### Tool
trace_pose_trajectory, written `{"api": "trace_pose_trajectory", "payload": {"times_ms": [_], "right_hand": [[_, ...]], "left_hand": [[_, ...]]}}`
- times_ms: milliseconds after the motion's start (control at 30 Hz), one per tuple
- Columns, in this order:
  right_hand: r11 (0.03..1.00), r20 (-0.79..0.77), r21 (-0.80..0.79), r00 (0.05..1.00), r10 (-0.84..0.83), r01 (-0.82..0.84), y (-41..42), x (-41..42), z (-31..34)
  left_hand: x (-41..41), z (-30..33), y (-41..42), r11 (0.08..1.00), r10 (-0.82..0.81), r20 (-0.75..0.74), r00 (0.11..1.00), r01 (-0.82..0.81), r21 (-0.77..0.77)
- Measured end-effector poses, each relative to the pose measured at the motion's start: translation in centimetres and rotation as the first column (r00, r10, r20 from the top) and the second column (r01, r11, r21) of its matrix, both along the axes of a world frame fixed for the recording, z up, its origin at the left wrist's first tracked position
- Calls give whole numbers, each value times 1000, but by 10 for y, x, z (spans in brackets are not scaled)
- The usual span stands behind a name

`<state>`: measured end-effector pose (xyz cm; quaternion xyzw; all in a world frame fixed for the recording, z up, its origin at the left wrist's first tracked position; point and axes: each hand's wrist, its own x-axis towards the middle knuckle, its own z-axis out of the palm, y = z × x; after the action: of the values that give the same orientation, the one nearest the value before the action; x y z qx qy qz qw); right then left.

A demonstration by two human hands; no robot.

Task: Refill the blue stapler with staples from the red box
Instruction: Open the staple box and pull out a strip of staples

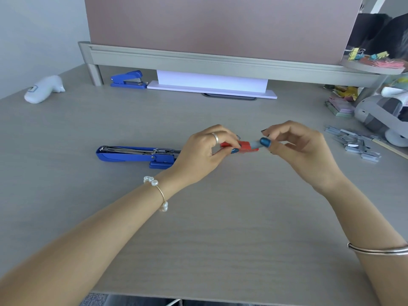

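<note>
A blue stapler lies flat on the grey desk, swung fully open with its metal staple channel facing up. Just right of it, my left hand pinches a small red box between thumb and fingers. A pale grey inner tray or staple strip sticks out of the box's right end. My right hand grips that end with thumb and fingertips. Both hands hover a little above the desk.
A second, smaller blue stapler stands at the back by a white stand. A heap of loose staple strips lies at the right. A white object sits far left. Coloured paper stacks and a grey device crowd the right edge.
</note>
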<state>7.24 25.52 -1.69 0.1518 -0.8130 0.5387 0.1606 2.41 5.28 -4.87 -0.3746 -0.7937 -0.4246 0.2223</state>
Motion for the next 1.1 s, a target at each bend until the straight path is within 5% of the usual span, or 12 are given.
{"api": "trace_pose_trajectory", "payload": {"times_ms": [367, 700, 1100], "right_hand": [[995, 40, -93, 999, -24, 27, -4, -2, -3], [979, 145, -189, 988, -53, 80, -5, -4, -7], [1000, 148, -2, 989, 13, -13, -71, -30, 2]], "left_hand": [[4, -7, 0, 954, -34, 181, 983, 86, -287], [-1, 31, -41, 983, 67, 244, 968, -23, -180], [-13, 38, -102, 979, 154, 339, 928, -98, -178]]}}
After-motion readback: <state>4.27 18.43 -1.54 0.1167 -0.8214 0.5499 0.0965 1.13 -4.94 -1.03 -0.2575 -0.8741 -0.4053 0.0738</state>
